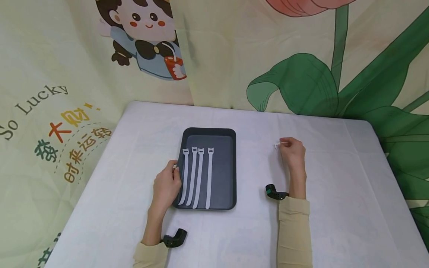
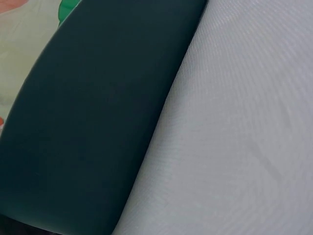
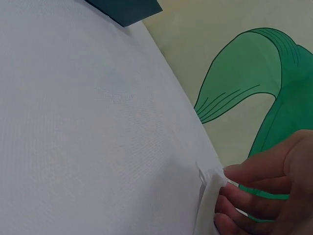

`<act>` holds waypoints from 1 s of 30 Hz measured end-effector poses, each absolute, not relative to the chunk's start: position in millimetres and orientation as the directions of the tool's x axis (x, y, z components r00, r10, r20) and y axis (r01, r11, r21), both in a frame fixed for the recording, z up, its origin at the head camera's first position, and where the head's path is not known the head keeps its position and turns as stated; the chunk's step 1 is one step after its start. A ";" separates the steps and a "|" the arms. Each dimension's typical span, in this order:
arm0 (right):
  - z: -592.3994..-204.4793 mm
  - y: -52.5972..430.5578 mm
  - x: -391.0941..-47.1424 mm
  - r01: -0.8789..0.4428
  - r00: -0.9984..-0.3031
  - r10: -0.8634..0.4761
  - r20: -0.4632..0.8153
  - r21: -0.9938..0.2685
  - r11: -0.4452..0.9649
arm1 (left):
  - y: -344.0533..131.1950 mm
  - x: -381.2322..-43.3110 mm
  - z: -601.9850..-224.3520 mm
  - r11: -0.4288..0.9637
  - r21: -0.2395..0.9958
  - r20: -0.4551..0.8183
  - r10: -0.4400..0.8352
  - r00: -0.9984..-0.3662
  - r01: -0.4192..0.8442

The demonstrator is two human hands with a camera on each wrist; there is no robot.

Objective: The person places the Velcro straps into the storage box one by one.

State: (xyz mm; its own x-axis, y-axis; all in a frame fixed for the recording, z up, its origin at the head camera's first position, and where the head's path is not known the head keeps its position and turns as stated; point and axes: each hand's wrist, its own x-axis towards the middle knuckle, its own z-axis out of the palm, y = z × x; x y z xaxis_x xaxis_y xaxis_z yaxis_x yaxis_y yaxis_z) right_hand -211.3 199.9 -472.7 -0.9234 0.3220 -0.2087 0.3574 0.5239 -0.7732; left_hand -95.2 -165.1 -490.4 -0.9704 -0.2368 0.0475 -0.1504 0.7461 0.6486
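Note:
A dark grey rectangular tray (image 1: 224, 171) is near the middle of the table, with several white cable-tie straps (image 1: 209, 178) side by side in it, slotted heads toward the far end. My left hand (image 1: 166, 188) grips the tray's left edge; in the left wrist view the tray's dark side wall (image 2: 93, 107) fills much of the picture and the hand is out of sight. To the right of the tray, my right hand (image 1: 293, 154) pinches another white strap (image 3: 209, 200) near its head, just above the tablecloth. Most of that strap is hidden in the head view.
A white cloth covers the table (image 1: 342, 208). Behind it hangs a printed curtain (image 1: 218, 56) with a cartoon figure and large green leaves. Dark wrist cameras (image 1: 175, 238) sit on both forearms.

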 end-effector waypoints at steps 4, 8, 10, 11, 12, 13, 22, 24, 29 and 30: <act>-471.5 201.3 -210.1 0.361 -0.925 0.310 -0.218 -0.755 0.547 | -164.5 -94.9 -489.5 0.746 0.649 0.052 -0.239 -0.970 -0.149; -469.8 202.3 -208.9 0.351 -0.932 0.290 -0.220 -0.752 0.558 | -164.6 -94.6 -489.8 0.750 0.645 0.059 -0.240 -0.969 -0.146; -468.5 202.2 -208.4 0.344 -0.935 0.280 -0.218 -0.754 0.560 | -164.8 -94.4 -490.3 0.751 0.644 0.057 -0.242 -0.969 -0.150; -467.7 202.2 -208.2 0.337 -0.937 0.276 -0.213 -0.754 0.564 | -165.0 -94.4 -490.7 0.750 0.644 0.054 -0.243 -0.969 -0.152; -466.8 202.2 -208.3 0.332 -0.939 0.272 -0.209 -0.753 0.568 | -165.0 -94.4 -490.7 0.749 0.644 0.052 -0.243 -0.969 -0.154; -465.6 202.0 -208.1 0.329 -0.941 0.268 -0.208 -0.754 0.568 | -165.1 -94.3 -490.7 0.749 0.644 0.050 -0.243 -0.969 -0.155; -453.1 201.6 -205.5 0.284 -0.956 0.234 -0.178 -0.766 0.577 | -165.8 -94.5 -489.7 0.747 0.650 0.065 -0.236 -0.970 -0.139; -450.6 201.3 -204.4 0.272 -0.959 0.229 -0.168 -0.772 0.574 | -165.8 -94.4 -489.8 0.748 0.649 0.063 -0.236 -0.970 -0.139; -446.2 199.9 -203.5 0.225 -0.969 0.213 -0.124 -0.799 0.558 | -166.1 -94.6 -491.8 0.749 0.648 0.061 -0.236 -0.970 -0.142; -445.7 199.4 -203.5 0.217 -0.971 0.211 -0.116 -0.805 0.552 | -166.0 -94.5 -492.1 0.748 0.648 0.060 -0.236 -0.970 -0.142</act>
